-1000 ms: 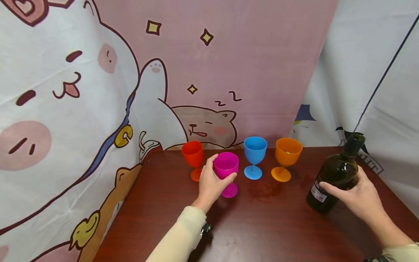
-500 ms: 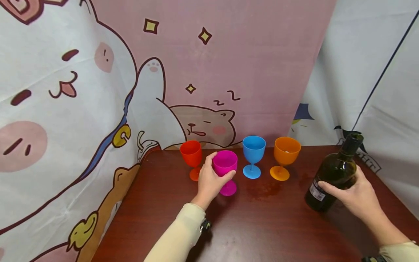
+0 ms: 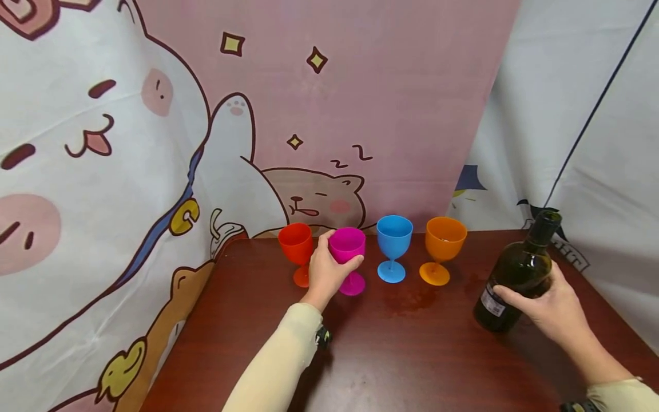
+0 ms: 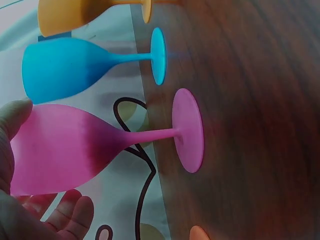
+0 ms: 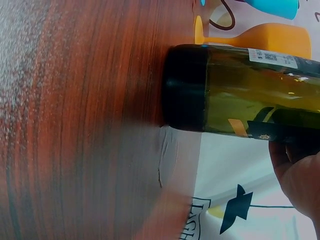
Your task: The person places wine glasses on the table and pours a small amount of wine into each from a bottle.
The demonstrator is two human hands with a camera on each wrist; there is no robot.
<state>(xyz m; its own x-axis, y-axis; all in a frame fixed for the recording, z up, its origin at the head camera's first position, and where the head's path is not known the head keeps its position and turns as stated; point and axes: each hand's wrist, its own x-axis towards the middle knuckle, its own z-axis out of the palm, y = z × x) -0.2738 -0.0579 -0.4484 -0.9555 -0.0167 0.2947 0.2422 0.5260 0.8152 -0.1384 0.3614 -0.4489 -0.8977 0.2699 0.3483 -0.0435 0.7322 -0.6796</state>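
Note:
My left hand (image 3: 328,272) grips the bowl of a magenta plastic goblet (image 3: 348,246), thumb on the right side and fingers round the left. In the left wrist view the goblet's round foot (image 4: 189,131) is fully visible by the tabletop; whether it touches the wood I cannot tell. At the right, my right hand (image 3: 553,306) holds a dark green glass wine bottle (image 3: 515,274) by its body. The bottle has no cork showing and stands nearly upright, leaning slightly right. Its base (image 5: 185,87) is at the table surface in the right wrist view.
A red goblet (image 3: 296,243) stands just left of my left hand. Blue (image 3: 394,237) and orange (image 3: 445,240) goblets stand to its right along the back of the brown table (image 3: 391,360). Wet-looking marks (image 3: 412,298) show before them. A printed cloth (image 3: 412,114) hangs behind.
My left hand has carried the magenta goblet a little farther back, into line with the other goblets. The right hand keeps its hold on the bottle. The whole view has shifted slightly.

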